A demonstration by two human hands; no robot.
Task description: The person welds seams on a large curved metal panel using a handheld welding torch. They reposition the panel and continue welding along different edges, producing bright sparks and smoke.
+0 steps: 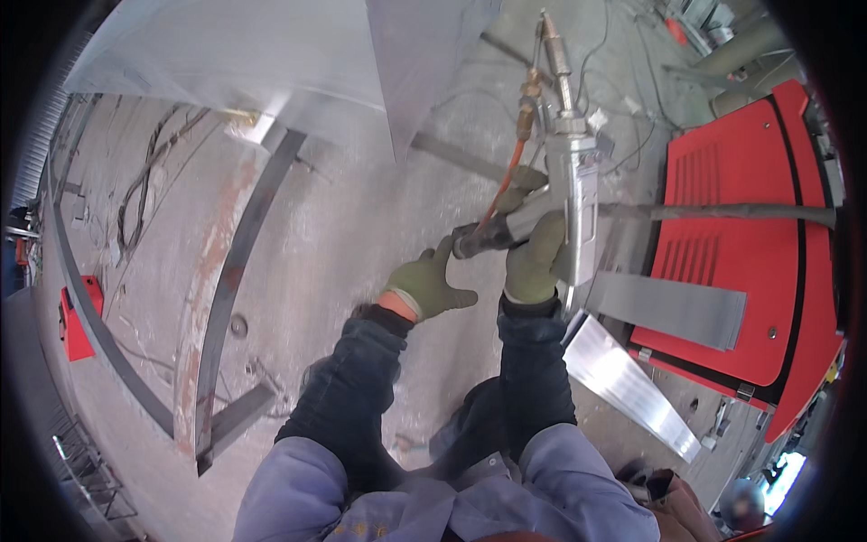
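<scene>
My right hand (pixel 536 262), in a green work glove, is wrapped round the handle of a silver handheld welding gun (pixel 583 194). Its glove shows on both sides of the grip. The gun's copper-coloured nozzle points away from me, and an orange hose runs along it. My left hand (pixel 428 284), gloved the same way, has its thumb and fingers apart and holds nothing. Its fingertips are beside the black rear end of the handle; whether they touch it I cannot tell. A large grey sheet-metal piece (pixel 262 54) stands ahead of me.
A red machine cabinet (pixel 722 244) stands on the right, a dark cable crossing it. Flat metal strips (pixel 668 307) and a shiny metal channel (pixel 628 379) lie near it. Steel frame bars (pixel 230 271) and a small red box (pixel 83 316) are at left. Cables (pixel 149 176) trail on the floor.
</scene>
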